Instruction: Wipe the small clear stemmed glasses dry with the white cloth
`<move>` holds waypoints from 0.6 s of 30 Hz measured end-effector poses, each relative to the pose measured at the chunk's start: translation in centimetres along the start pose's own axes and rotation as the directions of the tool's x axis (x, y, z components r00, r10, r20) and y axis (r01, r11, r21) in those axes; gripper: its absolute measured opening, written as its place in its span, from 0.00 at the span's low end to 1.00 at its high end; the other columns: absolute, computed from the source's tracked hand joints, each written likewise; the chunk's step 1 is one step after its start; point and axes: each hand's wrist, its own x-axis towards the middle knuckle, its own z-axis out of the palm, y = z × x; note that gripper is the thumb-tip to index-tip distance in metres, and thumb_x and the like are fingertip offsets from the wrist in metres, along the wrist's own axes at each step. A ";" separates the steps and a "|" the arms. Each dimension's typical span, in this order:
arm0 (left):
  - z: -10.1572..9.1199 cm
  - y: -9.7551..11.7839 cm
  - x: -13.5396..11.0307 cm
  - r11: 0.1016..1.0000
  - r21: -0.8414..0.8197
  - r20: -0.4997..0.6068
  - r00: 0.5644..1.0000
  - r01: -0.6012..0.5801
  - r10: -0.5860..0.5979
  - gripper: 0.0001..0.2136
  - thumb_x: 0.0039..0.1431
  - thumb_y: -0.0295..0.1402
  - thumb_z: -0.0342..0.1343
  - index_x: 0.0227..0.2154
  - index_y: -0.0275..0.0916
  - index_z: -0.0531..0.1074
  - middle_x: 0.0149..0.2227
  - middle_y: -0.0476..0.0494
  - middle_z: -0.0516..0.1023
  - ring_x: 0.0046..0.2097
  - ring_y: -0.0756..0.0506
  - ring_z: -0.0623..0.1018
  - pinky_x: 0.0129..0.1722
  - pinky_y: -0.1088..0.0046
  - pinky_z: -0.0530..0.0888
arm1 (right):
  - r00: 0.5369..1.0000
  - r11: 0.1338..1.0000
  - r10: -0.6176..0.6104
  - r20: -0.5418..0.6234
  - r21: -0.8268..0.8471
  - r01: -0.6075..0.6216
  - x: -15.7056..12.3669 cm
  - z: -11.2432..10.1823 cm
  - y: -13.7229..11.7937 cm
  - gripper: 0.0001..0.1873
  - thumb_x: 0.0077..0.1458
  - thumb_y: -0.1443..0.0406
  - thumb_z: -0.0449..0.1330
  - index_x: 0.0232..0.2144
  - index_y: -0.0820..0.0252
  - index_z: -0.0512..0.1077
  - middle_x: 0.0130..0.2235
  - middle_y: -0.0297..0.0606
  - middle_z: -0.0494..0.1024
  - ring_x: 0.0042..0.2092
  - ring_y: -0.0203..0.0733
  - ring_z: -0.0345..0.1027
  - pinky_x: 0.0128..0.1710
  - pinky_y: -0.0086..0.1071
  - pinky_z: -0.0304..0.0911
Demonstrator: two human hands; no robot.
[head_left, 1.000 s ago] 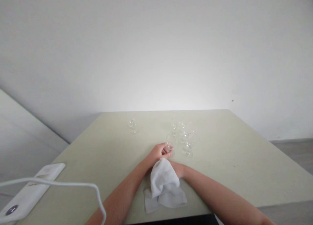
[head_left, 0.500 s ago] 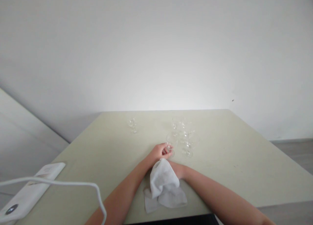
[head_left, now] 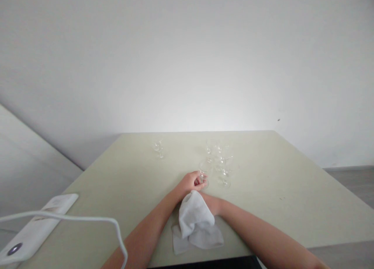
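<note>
My left hand [head_left: 189, 182] is closed round the stem of a small clear stemmed glass [head_left: 203, 167], which stands upright with its foot at the table. Just in front of me, my right hand [head_left: 208, 199] is mostly hidden by a white cloth [head_left: 195, 212] that it grips. The cloth's lower end spreads over the table. Beyond my left hand, to the right, several clear stemmed glasses [head_left: 224, 171] stand in a close group. Farther left another stemmed glass [head_left: 158, 147] stands apart from them.
The pale table [head_left: 271, 206] reaches back to a white wall [head_left: 187, 58]. At the left edge lies a white power strip-like device [head_left: 37, 232], with a white cable [head_left: 76, 218] crossing over it. A dark edge [head_left: 210, 263] shows at the bottom.
</note>
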 end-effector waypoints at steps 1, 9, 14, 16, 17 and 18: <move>0.0 0.0 0.0 1.000 0.004 0.004 1.000 -0.003 0.003 0.17 0.52 0.37 0.59 0.45 0.36 0.73 0.32 0.46 0.78 0.29 0.52 0.74 0.30 0.77 0.72 | 1.000 1.000 -0.013 0.012 0.007 0.012 0.0 0.1 0.1 0.25 0.40 0.57 0.67 0.43 0.58 0.72 0.42 0.42 0.78 0.50 0.50 0.69 0.56 0.37 0.61; 0.1 -0.4 -0.1 0.999 0.012 0.003 0.999 -0.032 0.032 0.17 0.51 0.36 0.59 0.44 0.36 0.73 0.29 0.49 0.76 0.28 0.52 0.74 0.29 0.78 0.71 | 1.000 0.992 0.014 0.010 -0.123 -0.013 0.0 0.3 0.3 0.25 0.41 0.59 0.66 0.44 0.59 0.71 0.45 0.44 0.76 0.49 0.53 0.70 0.57 0.39 0.60; 0.0 0.0 -0.2 0.999 0.038 0.006 1.000 -0.028 0.028 0.17 0.51 0.36 0.60 0.44 0.37 0.73 0.30 0.49 0.77 0.28 0.52 0.73 0.30 0.79 0.71 | 1.000 0.988 -0.005 0.014 -0.155 0.007 -0.2 0.4 0.3 0.23 0.42 0.62 0.63 0.43 0.62 0.70 0.44 0.47 0.76 0.48 0.54 0.69 0.57 0.40 0.59; -0.1 0.3 -0.2 0.999 0.048 0.011 1.000 -0.026 0.025 0.17 0.51 0.35 0.59 0.44 0.37 0.73 0.30 0.49 0.77 0.28 0.52 0.73 0.30 0.79 0.70 | 1.000 0.987 -0.003 0.026 -0.164 0.007 -0.2 0.4 0.2 0.19 0.44 0.62 0.62 0.41 0.61 0.71 0.42 0.45 0.77 0.47 0.53 0.70 0.56 0.39 0.60; -0.1 0.3 -0.2 0.998 0.053 0.015 1.000 -0.025 0.024 0.17 0.51 0.35 0.59 0.44 0.37 0.73 0.29 0.49 0.77 0.28 0.52 0.73 0.29 0.79 0.70 | 0.999 0.986 -0.004 0.033 -0.165 0.009 -0.2 0.4 0.1 0.18 0.44 0.63 0.61 0.40 0.60 0.71 0.41 0.44 0.78 0.47 0.52 0.70 0.56 0.38 0.60; -0.1 0.4 -0.2 0.998 0.056 0.016 1.000 -0.023 0.022 0.17 0.51 0.36 0.59 0.44 0.37 0.73 0.29 0.50 0.76 0.28 0.52 0.73 0.29 0.79 0.70 | 0.999 0.986 -0.007 0.038 -0.165 0.013 -0.2 0.4 0.0 0.17 0.44 0.63 0.61 0.39 0.59 0.72 0.40 0.43 0.78 0.46 0.51 0.70 0.55 0.37 0.61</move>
